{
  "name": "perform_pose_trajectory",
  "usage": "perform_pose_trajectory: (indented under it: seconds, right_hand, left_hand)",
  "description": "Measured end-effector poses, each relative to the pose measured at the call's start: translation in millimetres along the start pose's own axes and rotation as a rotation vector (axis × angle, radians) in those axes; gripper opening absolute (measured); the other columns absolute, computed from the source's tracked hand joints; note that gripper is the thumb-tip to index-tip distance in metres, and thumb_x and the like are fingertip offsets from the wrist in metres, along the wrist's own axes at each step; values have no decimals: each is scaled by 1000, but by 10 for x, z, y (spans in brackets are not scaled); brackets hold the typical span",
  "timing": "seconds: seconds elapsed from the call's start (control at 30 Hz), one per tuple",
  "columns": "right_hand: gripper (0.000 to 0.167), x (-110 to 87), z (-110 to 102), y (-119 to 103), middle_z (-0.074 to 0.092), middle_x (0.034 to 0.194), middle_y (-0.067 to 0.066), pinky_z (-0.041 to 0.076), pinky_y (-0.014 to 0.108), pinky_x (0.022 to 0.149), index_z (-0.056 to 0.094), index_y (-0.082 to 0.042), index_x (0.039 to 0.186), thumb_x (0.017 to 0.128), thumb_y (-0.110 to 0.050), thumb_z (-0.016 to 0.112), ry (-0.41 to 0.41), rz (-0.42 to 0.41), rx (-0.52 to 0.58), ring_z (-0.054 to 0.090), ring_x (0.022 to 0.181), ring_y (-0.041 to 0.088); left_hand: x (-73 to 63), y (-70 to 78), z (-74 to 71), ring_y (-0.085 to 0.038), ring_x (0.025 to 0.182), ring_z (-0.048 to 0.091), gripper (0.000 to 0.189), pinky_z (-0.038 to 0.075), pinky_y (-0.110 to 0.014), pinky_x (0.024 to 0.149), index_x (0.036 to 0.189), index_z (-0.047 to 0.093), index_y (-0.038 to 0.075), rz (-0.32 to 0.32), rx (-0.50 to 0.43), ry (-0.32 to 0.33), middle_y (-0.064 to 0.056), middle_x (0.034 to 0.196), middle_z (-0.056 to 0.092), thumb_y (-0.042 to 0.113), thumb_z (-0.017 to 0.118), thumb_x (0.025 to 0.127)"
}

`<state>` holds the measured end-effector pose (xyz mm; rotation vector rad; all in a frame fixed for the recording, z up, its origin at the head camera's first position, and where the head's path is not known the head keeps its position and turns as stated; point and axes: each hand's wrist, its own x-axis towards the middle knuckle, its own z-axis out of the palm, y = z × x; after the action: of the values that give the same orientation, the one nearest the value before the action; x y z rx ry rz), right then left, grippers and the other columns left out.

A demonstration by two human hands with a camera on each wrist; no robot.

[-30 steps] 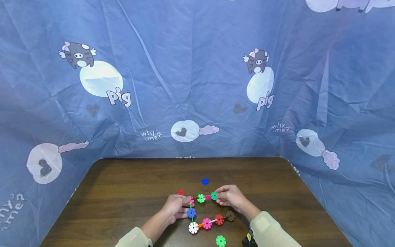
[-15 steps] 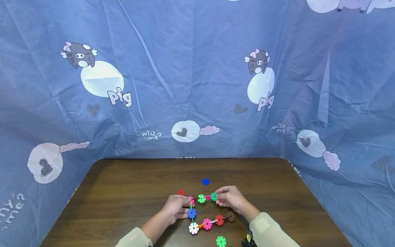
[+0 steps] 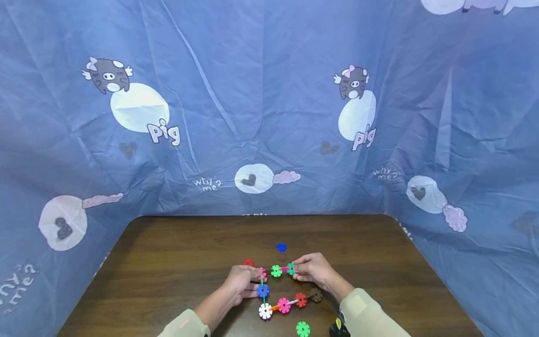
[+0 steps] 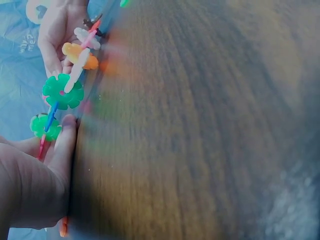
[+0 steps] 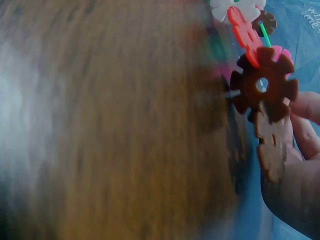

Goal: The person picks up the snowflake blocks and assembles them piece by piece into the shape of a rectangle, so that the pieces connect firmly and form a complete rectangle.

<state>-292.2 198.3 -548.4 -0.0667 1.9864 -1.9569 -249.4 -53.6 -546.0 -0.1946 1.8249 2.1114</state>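
A chain of notched plastic snowflake discs, slotted edge to face, bends into an open three-sided shape above the table. My left hand (image 3: 241, 283) grips its far left corner, thumb and finger on a pink disc (image 3: 262, 273). My right hand (image 3: 316, 271) pinches a teal disc (image 3: 291, 268) at the far side's right end, beside a light green disc (image 3: 276, 271). Down the left side come a blue disc (image 3: 263, 290) and a white disc (image 3: 265, 311). Along the near side are a pink one, a red disc (image 3: 301, 300) and a brown disc (image 3: 316, 295) at the end.
Loose on the wooden table (image 3: 177, 248) lie a red disc (image 3: 248, 262), a blue disc (image 3: 281, 247), a dark brown disc (image 3: 282, 256) and a green disc (image 3: 302, 329). A black object (image 3: 338, 326) with a yellow mark sits by the right sleeve.
My right hand and the teal disc have come slightly nearer the light green disc. The left hand keeps its grip on the pink disc.
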Motion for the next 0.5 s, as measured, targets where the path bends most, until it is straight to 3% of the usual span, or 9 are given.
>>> perform_pose_trajectory:
  seconds: [0.5]
  right_hand:
    - [28, 28, 0, -6, 71, 81, 13, 61, 27, 67, 61, 20, 115, 91, 7, 66, -18, -3, 32, 71, 69, 17]
  left_hand:
    - [20, -33, -11, -10, 56, 58, 22, 59, -27, 56, 114, 60, -10, 17, 14, 10, -9, 85, 73, 6, 59, 99]
